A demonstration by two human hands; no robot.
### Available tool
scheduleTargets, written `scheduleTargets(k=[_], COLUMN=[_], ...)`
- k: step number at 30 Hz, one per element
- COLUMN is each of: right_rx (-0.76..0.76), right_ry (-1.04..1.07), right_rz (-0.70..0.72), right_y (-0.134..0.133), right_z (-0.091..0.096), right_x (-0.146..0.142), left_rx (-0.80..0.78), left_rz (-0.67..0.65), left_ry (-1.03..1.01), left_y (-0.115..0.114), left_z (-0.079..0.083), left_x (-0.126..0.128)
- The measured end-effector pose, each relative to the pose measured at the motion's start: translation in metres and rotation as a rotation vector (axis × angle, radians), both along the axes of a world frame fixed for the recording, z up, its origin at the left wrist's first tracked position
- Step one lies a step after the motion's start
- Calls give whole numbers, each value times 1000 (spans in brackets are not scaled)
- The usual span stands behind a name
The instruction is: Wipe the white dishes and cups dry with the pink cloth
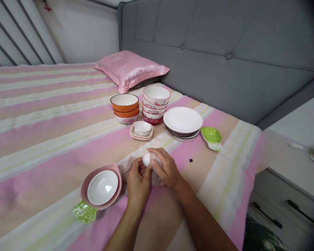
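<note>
Both my hands are closed around a small white rounded dish [146, 159] over the striped bed. My left hand [138, 179] pinches it from the near left, and my right hand [167, 169] curls over its right side. A thin, pale cloth [157, 180] lies under and between my hands, partly hidden by them. Left of my left hand, a white bowl [103, 187] sits inside a pink dish [117, 170] with a green leaf-shaped handle. Just beyond my hands, small white saucers [142, 127] are stacked on pale pink-edged dishes [133, 136].
Orange bowls [125, 107] and red-rimmed white bowls [155, 111] stand stacked. Right of them are piled plates [183, 119], a green leaf-shaped dish [211, 136] and a small black piece [191, 160]. A pink pillow [131, 69] rests by the grey headboard [211, 45].
</note>
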State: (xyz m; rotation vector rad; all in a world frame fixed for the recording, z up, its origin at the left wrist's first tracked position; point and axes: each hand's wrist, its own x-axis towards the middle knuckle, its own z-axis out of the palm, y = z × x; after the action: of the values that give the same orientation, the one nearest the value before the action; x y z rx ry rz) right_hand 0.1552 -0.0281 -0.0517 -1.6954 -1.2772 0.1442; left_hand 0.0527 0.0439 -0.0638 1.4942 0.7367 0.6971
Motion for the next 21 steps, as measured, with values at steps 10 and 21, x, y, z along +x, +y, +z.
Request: scheduleTargets(k=[10,21], right_rx=[-54,13], right_ry=[-7,107], right_rz=[-19,-15], right_y=[-1,-1], right_z=[4,1], right_x=[-3,0], left_rx=[-88,-256], left_rz=[50,71], left_ry=[-76,-234], left_y=[-2,-2], left_z=[3,1], left_x=[2,6])
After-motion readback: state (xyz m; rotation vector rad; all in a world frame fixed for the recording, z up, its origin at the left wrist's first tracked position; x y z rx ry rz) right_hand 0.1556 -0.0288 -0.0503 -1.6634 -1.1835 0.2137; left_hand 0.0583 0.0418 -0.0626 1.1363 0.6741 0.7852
